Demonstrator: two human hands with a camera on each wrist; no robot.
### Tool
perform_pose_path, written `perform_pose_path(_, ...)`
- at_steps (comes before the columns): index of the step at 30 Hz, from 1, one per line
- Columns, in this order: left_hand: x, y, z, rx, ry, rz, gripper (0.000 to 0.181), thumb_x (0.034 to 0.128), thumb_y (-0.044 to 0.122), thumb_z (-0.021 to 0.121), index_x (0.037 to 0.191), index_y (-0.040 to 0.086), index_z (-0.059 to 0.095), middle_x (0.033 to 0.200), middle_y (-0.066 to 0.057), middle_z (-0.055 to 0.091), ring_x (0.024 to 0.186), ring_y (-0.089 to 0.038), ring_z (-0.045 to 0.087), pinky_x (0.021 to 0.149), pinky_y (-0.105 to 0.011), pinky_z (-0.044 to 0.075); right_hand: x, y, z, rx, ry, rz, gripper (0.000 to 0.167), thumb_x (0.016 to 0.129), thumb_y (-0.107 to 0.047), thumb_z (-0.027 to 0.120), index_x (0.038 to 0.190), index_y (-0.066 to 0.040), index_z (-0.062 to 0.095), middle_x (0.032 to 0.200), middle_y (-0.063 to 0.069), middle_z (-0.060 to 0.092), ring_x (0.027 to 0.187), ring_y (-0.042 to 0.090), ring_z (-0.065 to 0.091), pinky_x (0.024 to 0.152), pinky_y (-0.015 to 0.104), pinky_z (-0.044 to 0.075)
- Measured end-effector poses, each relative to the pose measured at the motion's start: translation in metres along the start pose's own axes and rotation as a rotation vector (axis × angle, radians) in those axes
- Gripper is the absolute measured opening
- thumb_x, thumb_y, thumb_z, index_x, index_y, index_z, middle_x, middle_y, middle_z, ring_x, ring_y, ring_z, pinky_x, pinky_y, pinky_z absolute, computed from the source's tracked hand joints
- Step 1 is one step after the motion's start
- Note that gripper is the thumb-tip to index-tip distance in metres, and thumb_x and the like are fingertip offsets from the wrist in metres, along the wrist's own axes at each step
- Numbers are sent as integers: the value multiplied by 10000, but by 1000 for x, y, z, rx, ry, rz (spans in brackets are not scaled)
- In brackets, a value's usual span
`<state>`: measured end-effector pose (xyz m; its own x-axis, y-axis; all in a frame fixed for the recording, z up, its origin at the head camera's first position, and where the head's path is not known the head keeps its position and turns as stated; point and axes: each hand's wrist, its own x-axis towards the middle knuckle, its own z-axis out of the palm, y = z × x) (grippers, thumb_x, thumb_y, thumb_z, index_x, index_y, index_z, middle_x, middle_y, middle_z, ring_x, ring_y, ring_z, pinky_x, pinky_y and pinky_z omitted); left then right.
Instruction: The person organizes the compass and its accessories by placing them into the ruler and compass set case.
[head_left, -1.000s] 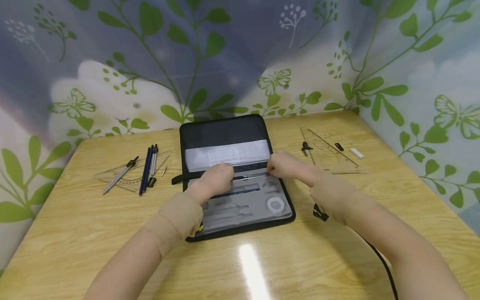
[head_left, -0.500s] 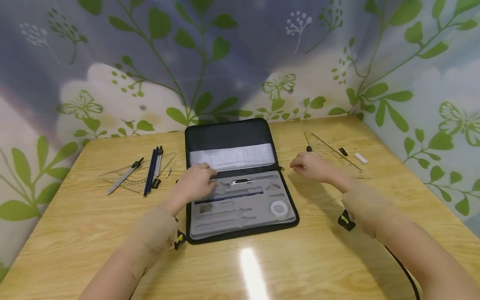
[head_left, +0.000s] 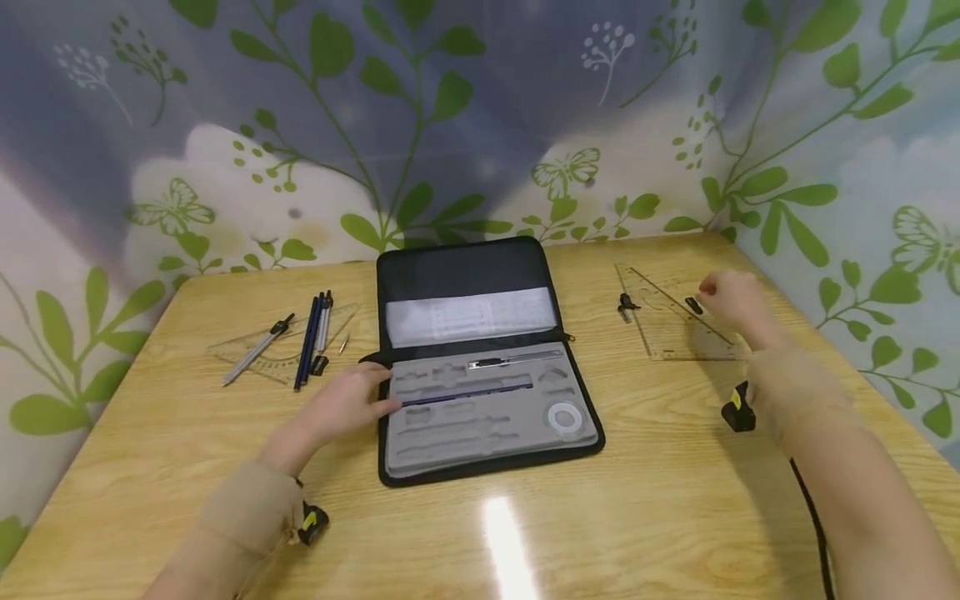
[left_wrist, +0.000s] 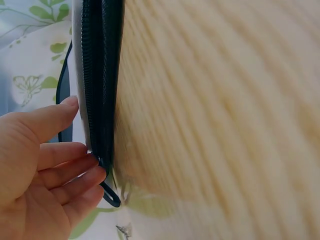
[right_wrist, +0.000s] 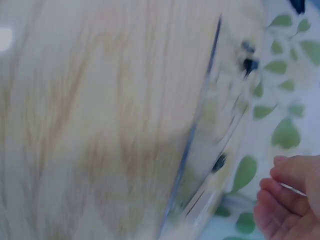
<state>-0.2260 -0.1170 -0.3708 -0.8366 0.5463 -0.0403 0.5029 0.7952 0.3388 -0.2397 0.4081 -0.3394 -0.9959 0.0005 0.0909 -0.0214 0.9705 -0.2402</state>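
An open black zip case (head_left: pixel 491 468) lies on the table, its grey foam tray holding a silver-and-black cutter (head_left: pixel 487 363), a dark blue pencil (head_left: pixel 465 394) and a white ring (head_left: pixel 564 417). Fingers of my left hand (head_left: pixel 339 414) rest at the case's left edge; in the left wrist view that hand (left_wrist: pixel 55 175) touches the zipped edge (left_wrist: pixel 97 100) with loosely bent fingers. My right hand (head_left: pixel 738 307) hovers beside a small black piece (head_left: pixel 693 306), thumb and forefinger close together. In the right wrist view the right hand (right_wrist: pixel 290 200) holds nothing visible.
On the left lie a silver compass (head_left: pixel 258 352), dark blue pencils (head_left: pixel 307 342), another silver tool (head_left: pixel 323 325), a small black piece (head_left: pixel 319 366) and a clear protractor. A clear set square (head_left: pixel 660 337) and a black compass part (head_left: pixel 626 307) lie on the right.
Both hands have left the cutter, which now lies in the tray. My left hand has moved to the case's left edge; my right hand has moved right, over beside the set square.
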Motion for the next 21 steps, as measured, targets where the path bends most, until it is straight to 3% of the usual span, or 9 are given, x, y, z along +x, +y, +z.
perform_pose_path(3,-3,0,2,-8,1,6,515,879,244,638,1218,-125,520,1233,-263,518,1154,-394,479,949,-484,382,1,10,-1,-61,-61,65,283,904,-109,538,999,153,583,1017,337,576,914,493,540,760,553,436)
perform_pose_path(6,-5,-1,3,-11,-3,15,507,886,232,630,1223,-129,513,1240,-273,512,1163,-401,471,953,-489,376,1,17,1,-83,-116,132,263,903,-138,538,882,120,584,897,292,593,834,446,554,702,522,443)
perform_pose_path(11,-5,-2,5,-19,6,20,496,892,225,621,1228,-123,513,1247,-277,509,1168,-403,469,951,-493,377,-1,28,7,-124,-129,181,280,857,-159,538,683,59,562,792,292,575,758,451,562,669,518,452)
perform_pose_path(16,-3,0,5,-32,5,16,496,888,222,627,1233,-117,514,1247,-272,515,1142,-383,497,935,-486,396,-5,32,12,-125,-142,248,282,868,-163,472,724,55,577,874,344,557,789,480,558,621,518,466)
perform_pose_path(21,-6,2,6,-55,7,-3,498,880,225,639,1232,-107,521,1239,-254,530,1143,-368,504,937,-474,399,-5,33,15,-129,-151,251,324,900,-170,426,729,56,585,827,318,564,761,464,562,600,530,461)
